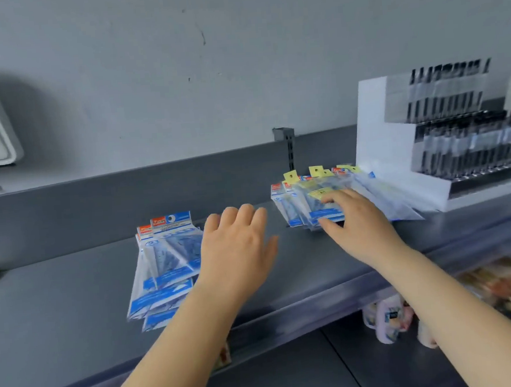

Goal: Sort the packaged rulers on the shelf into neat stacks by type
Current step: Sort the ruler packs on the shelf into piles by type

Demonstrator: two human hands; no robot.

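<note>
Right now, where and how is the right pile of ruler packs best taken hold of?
Probably at the near blue bottom edges of the right pile, coming from the front. The packs lie flat, fanned out, so the right hand could pinch those edges together, thumb below.

A white tiered display (374, 142) of what look like dark pens (462, 145) stands right, by the grey wall (178, 62).

Blue-white ruler packs (165, 260), grey shelf (58, 291)

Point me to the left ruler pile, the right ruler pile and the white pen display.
left ruler pile (162, 260), head view, middle packet.
right ruler pile (297, 204), head view, front packets.
white pen display (377, 130), head view, left side wall.
</note>
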